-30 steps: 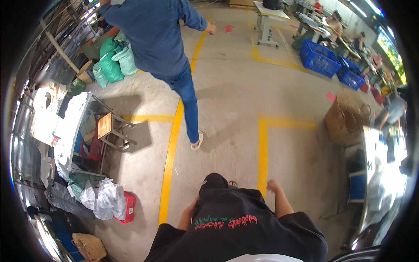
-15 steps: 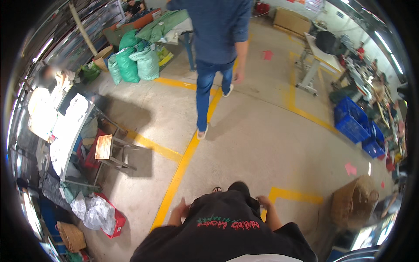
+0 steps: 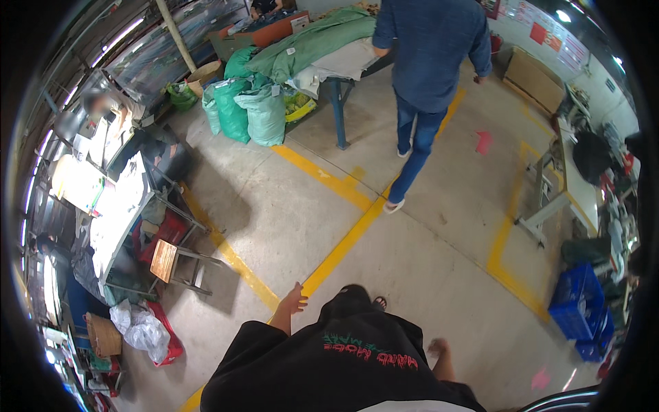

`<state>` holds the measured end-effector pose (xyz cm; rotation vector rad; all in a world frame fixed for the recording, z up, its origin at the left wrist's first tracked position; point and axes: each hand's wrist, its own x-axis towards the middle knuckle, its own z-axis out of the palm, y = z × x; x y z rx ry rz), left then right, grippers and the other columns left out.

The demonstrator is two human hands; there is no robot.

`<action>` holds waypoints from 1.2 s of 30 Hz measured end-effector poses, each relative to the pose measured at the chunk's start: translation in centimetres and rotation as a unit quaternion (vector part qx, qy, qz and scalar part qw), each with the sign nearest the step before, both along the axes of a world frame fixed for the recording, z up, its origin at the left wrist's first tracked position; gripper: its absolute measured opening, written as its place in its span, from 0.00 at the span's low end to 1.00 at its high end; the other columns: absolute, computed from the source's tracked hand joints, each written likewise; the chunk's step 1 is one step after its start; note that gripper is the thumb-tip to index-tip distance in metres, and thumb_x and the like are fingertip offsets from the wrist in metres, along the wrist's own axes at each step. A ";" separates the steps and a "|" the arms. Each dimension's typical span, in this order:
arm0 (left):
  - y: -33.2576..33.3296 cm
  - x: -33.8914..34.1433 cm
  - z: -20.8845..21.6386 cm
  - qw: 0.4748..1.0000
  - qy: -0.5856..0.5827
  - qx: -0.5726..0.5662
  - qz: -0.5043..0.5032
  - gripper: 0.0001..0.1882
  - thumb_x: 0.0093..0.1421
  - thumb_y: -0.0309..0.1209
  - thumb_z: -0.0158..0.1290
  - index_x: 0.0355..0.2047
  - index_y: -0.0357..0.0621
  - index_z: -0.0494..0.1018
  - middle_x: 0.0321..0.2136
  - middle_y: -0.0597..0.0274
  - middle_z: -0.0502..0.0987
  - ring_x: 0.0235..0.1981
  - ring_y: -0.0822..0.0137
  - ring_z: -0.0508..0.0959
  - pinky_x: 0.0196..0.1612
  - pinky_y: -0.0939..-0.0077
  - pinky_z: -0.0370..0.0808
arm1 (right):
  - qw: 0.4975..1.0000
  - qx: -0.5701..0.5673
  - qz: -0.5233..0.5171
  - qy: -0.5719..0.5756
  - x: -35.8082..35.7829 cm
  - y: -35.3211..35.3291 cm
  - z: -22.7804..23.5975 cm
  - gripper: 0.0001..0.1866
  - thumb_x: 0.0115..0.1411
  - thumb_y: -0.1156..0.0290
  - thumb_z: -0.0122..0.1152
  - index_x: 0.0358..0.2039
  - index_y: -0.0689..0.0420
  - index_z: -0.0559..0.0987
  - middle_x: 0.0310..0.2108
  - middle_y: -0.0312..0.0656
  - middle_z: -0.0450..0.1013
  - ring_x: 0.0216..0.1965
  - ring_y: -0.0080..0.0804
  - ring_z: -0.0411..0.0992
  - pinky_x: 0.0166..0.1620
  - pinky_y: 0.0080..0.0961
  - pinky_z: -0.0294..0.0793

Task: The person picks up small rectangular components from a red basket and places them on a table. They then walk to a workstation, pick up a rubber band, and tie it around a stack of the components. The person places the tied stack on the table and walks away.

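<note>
My left hand [image 3: 295,300] hangs out to the left of my black shirt [image 3: 302,374], above the concrete floor and near a yellow floor line [image 3: 333,268]. Its fingers are somewhat apart and hold nothing. On the other side, my right hand [image 3: 437,347] shows low beside the shirt, smeared, with its fingers unclear. One sandalled foot [image 3: 380,302] peeks out ahead of the shirt. Neither hand touches anything I can see. In front of me a person in a blue shirt [image 3: 429,62] and jeans walks away along the yellow line.
To the left stand a wooden stool [image 3: 163,261], a bright worktable [image 3: 123,206] and a red crate [image 3: 165,333] with clear plastic bags. Green sacks [image 3: 264,117] lean by a cloth-covered table [image 3: 316,51]. At right are blue crates [image 3: 576,299] and a wheeled table [image 3: 576,178].
My view has swung left and moved forward. The person ahead has stepped farther on and now appears more to the right. My left hand has swung forward; my right hand has dropped back.
</note>
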<state>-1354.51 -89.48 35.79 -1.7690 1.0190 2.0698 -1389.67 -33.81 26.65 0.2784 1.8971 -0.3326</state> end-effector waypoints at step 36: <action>-50.2 -110.8 -7.9 0.994 -0.110 0.000 -0.028 0.38 0.69 0.44 0.39 0.75 0.52 0.39 0.55 0.50 0.77 0.49 0.50 0.81 0.52 0.42 0.71 | 0.964 -0.124 0.090 0.215 -131.0 -63.2 0.2 0.14 0.66 0.69 0.55 0.49 0.62 0.78 0.38 0.43 0.82 0.34 0.31 0.77 0.34 0.32 0.78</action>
